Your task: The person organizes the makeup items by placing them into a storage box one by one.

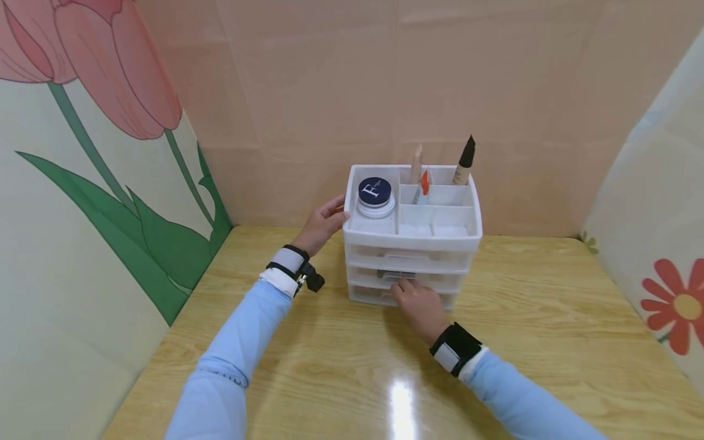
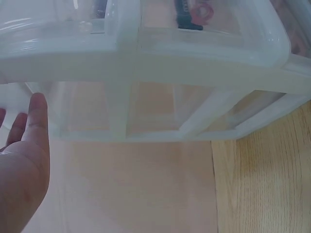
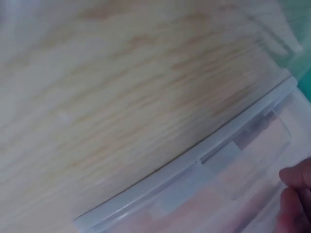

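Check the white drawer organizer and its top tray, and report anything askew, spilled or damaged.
Nothing stands out. The organizer sits square on the table, drawers in. The jar and the tubes stand in their compartments. Left hand touches its side; right hand is at the middle drawer.

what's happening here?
A person steadies a white drawer organizer on the wooden table. The left hand rests open against its left side; the right hand touches the middle drawer front, which looks closed. The top tray holds a round jar and a few cosmetic tubes.
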